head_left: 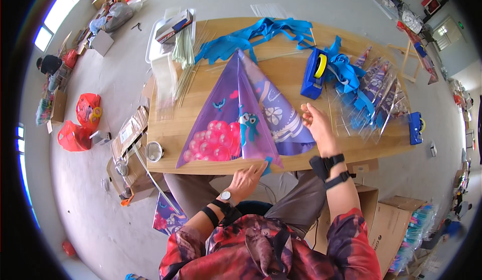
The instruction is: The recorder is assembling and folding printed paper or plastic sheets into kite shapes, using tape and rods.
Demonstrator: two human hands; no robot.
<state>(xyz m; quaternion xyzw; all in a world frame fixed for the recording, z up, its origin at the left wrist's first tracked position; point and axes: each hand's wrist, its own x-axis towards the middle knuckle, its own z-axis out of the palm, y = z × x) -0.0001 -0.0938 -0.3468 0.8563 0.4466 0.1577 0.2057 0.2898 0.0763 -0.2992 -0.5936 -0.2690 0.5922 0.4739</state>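
A purple kite [221,99] of thin printed fabric lies on the wooden table in front of me, its point away from me. Pink balls and a blue cartoon figure are printed on it; its right half is folded into a lilac flap [276,114]. At the near corner sticks out a short blue ribbon tab [267,165]. My left hand [245,181] is at the table's front edge, its fingertips closed on that tab. My right hand [317,123] hovers beside the flap's right edge, fingers curled to a pinch; whatever they hold is too small to make out.
Blue ribbons [251,34] lie along the table's far side. A blue tape dispenser [313,74] stands beyond my right hand, a second dispenser [415,128] at the right edge. Bagged kites [376,94] are heaped at right. Thin rods [188,84] and a glass jar [154,151] are at left.
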